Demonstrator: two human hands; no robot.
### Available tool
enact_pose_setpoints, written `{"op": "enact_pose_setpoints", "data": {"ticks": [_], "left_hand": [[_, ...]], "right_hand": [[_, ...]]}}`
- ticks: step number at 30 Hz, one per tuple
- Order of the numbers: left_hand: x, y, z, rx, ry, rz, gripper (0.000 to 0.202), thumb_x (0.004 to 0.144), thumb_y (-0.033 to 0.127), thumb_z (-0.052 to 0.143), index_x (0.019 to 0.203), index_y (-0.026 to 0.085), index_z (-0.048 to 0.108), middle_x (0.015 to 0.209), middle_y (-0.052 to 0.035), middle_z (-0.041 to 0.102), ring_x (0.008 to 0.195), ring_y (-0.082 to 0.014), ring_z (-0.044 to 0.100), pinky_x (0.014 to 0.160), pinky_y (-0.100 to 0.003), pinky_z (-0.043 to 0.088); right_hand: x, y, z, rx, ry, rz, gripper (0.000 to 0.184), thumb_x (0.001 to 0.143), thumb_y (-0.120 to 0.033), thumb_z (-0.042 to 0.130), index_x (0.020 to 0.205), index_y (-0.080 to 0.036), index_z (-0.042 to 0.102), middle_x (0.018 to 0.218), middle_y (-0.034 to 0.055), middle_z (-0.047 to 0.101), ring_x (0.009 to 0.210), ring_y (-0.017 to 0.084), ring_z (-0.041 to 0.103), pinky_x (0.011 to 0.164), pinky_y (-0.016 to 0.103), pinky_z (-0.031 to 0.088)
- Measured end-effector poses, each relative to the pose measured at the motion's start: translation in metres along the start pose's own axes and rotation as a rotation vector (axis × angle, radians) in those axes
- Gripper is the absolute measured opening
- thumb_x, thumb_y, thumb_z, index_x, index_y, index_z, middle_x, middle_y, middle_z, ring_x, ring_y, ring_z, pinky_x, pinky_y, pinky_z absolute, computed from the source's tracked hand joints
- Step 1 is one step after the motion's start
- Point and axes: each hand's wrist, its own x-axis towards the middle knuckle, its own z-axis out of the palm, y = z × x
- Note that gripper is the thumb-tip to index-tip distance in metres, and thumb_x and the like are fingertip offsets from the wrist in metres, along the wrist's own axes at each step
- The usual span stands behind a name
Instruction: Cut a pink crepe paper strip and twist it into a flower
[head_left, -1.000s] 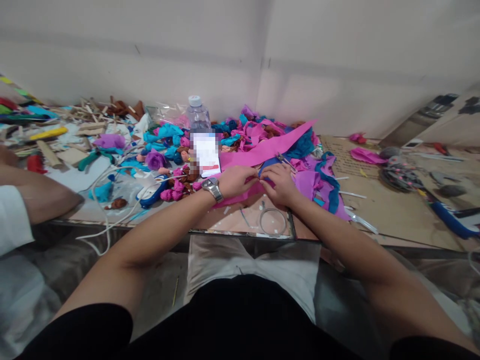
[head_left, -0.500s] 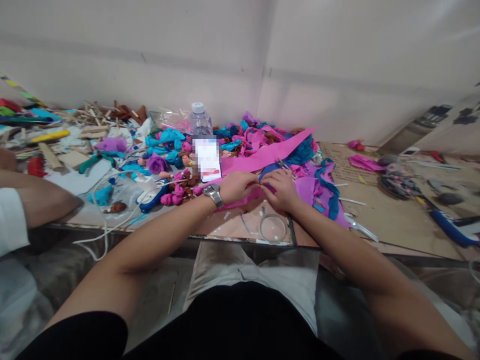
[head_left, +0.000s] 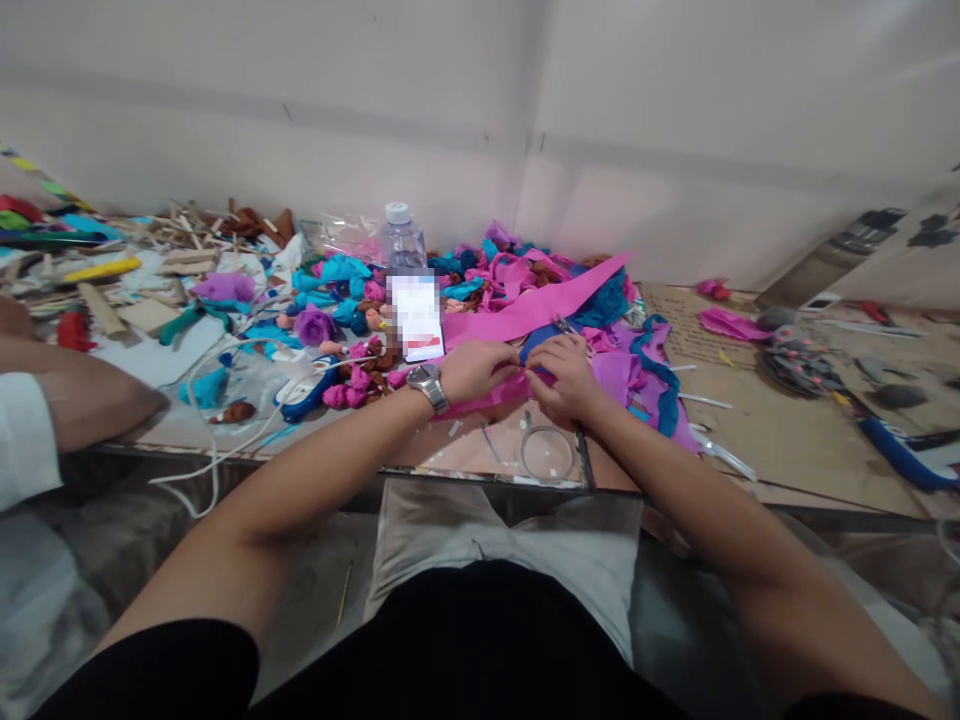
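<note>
Your left hand (head_left: 476,368) and right hand (head_left: 564,376) pinch a small pink-and-blue crepe paper piece (head_left: 529,372) together; behind stands a capped clear plastic bottle (head_left: 403,240), contents indiscernible.

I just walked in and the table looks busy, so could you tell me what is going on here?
A person seated at the table has both hands together on a pink paper strip: the left hand, with a wristwatch, and the right hand pinch it at the near end. Rolled paper flowers in pink, blue and purple are heaped behind, beside a water bottle. A wire ring lies near the edge. Another person's arm rests at the left.
</note>
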Motion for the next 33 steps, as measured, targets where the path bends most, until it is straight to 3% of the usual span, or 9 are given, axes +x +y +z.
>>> {"op": "enact_pose_setpoints", "data": {"ticks": [8,21,28,33], "left_hand": [[-0.002,0.001,0.003,-0.063,-0.003,-0.01,0.025,0.104,0.038,0.061,0.107,0.02,0.079,0.103,-0.006,0.081,0.089,-0.0203,0.07,0.076,-0.031,0.042],[0.0,0.004,-0.01,-0.132,0.021,-0.134,0.036,0.102,0.045,0.061,0.098,0.016,0.082,0.089,-0.0075,0.081,0.075,-0.0174,0.065,0.069,-0.029,0.037],[0.0,0.001,-0.008,-0.239,-0.068,-0.104,0.039,0.099,0.051,0.063,0.095,0.018,0.085,0.079,-0.0036,0.079,0.065,-0.0139,0.062,0.064,-0.028,0.034],[0.0,-0.002,-0.008,-0.237,-0.043,-0.091,0.037,0.1,0.047,0.063,0.099,0.018,0.085,0.085,-0.0047,0.081,0.071,-0.0151,0.067,0.068,-0.028,0.039]], "right_hand": [[-0.001,0.004,0.0,0.03,0.007,-0.005,0.01,0.095,-0.031,0.066,0.09,-0.024,0.07,0.097,0.0047,0.081,0.098,0.025,0.067,0.1,0.05,0.033],[-0.001,0.011,-0.004,0.039,0.05,0.024,0.013,0.095,-0.032,0.063,0.086,-0.024,0.065,0.095,0.0056,0.079,0.096,0.026,0.068,0.099,0.05,0.035],[-0.003,0.01,-0.005,0.059,0.02,0.022,0.014,0.096,-0.032,0.062,0.086,-0.024,0.066,0.095,0.0052,0.08,0.096,0.025,0.069,0.101,0.05,0.034],[-0.002,0.009,-0.007,0.045,0.004,0.036,0.017,0.099,-0.035,0.062,0.089,-0.023,0.071,0.098,0.0055,0.081,0.099,0.025,0.068,0.103,0.05,0.032]]}}
